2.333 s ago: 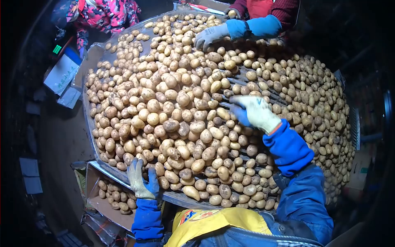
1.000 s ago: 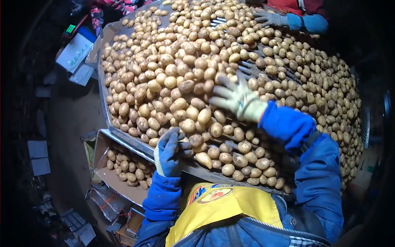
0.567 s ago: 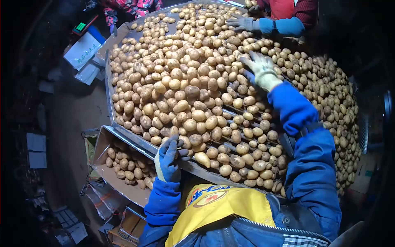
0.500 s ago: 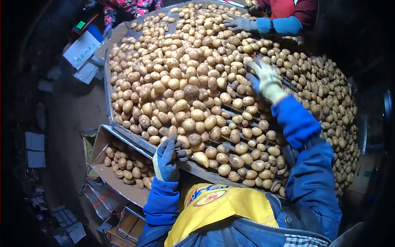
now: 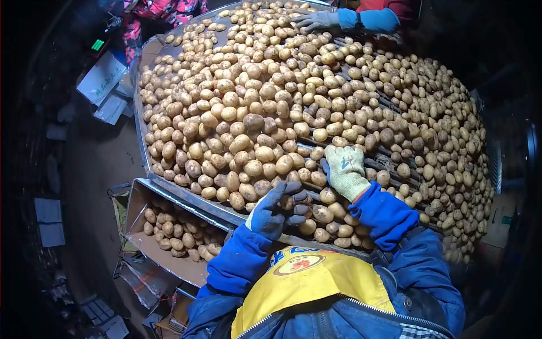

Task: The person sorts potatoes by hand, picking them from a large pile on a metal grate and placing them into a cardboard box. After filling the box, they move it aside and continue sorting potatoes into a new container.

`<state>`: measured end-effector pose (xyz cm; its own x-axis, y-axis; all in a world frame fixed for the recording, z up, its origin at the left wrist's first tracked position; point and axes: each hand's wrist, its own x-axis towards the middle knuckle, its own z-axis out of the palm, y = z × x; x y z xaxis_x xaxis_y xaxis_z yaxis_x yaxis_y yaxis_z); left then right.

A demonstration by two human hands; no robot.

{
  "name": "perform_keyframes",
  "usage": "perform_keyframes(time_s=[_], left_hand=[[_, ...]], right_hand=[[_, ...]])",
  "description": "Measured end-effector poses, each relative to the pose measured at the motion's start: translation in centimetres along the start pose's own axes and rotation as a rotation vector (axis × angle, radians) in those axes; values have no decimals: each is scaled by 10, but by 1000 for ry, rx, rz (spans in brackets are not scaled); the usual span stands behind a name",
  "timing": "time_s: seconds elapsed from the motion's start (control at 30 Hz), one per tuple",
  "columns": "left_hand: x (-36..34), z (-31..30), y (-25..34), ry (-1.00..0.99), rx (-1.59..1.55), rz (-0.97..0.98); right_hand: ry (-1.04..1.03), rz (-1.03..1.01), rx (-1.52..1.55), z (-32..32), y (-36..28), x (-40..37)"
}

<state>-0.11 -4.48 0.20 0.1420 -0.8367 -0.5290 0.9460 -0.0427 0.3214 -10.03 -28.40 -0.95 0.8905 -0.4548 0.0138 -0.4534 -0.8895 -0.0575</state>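
Potatoes (image 5: 240, 143) lie in a thick layer over a wide metal-edged sorting table (image 5: 197, 199) with dark slats. My left hand (image 5: 274, 212), in a blue-grey work glove, is at the near edge with fingers apart and slightly bent, holding nothing visible, beside several potatoes. My right hand (image 5: 345, 169), in a glove with a pale knitted back and blue palm side, rests over the potatoes to the right of it. Its fingers bend down and away from view, so whatever lies under them is hidden.
A cardboard box (image 5: 164, 251) with potatoes stands below the table's left edge. Across the table, a co-worker's gloved hand (image 5: 316, 21) lies on the potatoes; another person's patterned sleeve (image 5: 132, 34) shows at upper left. White boxes (image 5: 103, 78) stand at the left.
My right hand has drawn back toward me from the middle of the table, uncovering dark slats. My left hand has moved right along the near edge, its fingers spreading.
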Motion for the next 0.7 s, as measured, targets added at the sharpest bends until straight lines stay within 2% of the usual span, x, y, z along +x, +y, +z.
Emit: perform_keyframes(time_s=[0.07,0.13,0.17,0.2,0.27,0.3,0.33,0.4,0.43,0.47,0.53,0.6,0.63,0.7], left_hand=[[-4,3,-2,-26,53,41],[-8,10,1,30,32,49],[-7,6,0,7,7,55],[-6,7,-1,8,8,52],[-1,12,-2,31,-70,46],[5,10,-5,30,-65,40],[13,5,-11,-12,-134,69],[17,1,-13,-50,-201,94],[17,0,-11,-96,-241,47],[16,0,-9,-140,-280,2],[12,-1,-7,-139,-296,34],[11,-11,-10,-180,-345,31],[3,-2,-12,-181,-117,217],[2,4,-5,-143,-121,166]], right_hand=[[82,-36,10,-6,4,-1],[-63,72,223,-19,10,1],[62,65,361,-5,18,-5],[60,67,362,-7,13,-10],[59,235,890,-27,-8,-15],[-140,262,970,-60,-21,-16],[-109,112,1056,-68,-28,-23],[42,-143,941,-66,-33,-27],[-150,79,1000,-85,-38,-22],[77,-49,861,-63,-24,-9],[47,104,861,-54,-2,25],[229,-23,393,-36,20,58],[109,-22,397,-33,24,76],[59,-122,175,-11,24,95]])
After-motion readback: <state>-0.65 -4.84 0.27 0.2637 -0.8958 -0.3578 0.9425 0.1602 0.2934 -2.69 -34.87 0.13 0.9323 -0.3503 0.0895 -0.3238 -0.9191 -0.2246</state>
